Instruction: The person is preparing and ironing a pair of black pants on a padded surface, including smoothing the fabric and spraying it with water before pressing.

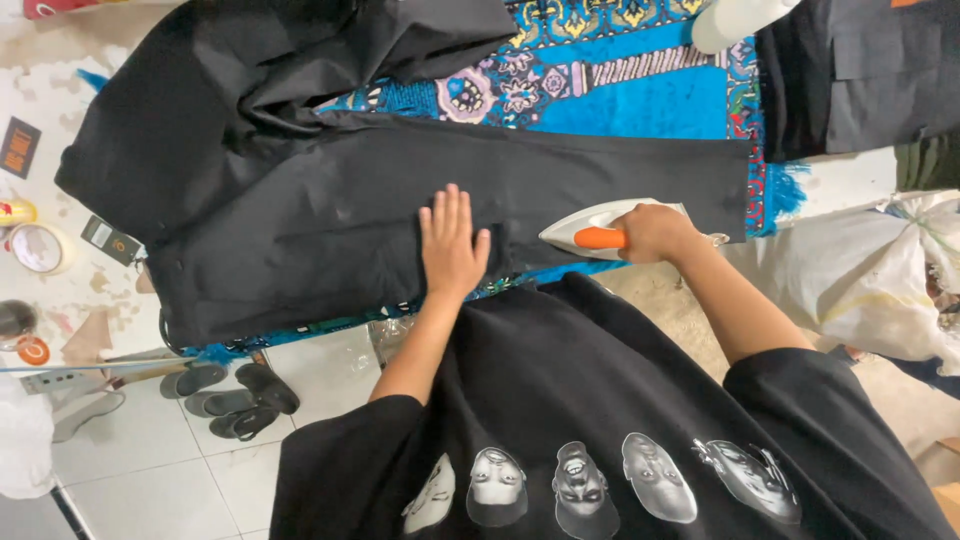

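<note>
Black trousers (pixel 330 210) spread across a blue patterned cloth (pixel 640 90) covering the table. Left hand (pixel 452 245), fingers spread flat, presses the trousers at centre. Right hand (pixel 655 232), grip closed around the orange handle of a white iron (pixel 590 228) resting on the trousers, right of centre.

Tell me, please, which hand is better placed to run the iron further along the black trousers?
The right hand: it already grips the iron's orange handle on the black trousers. The left hand lies flat, pressing the cloth.
</note>
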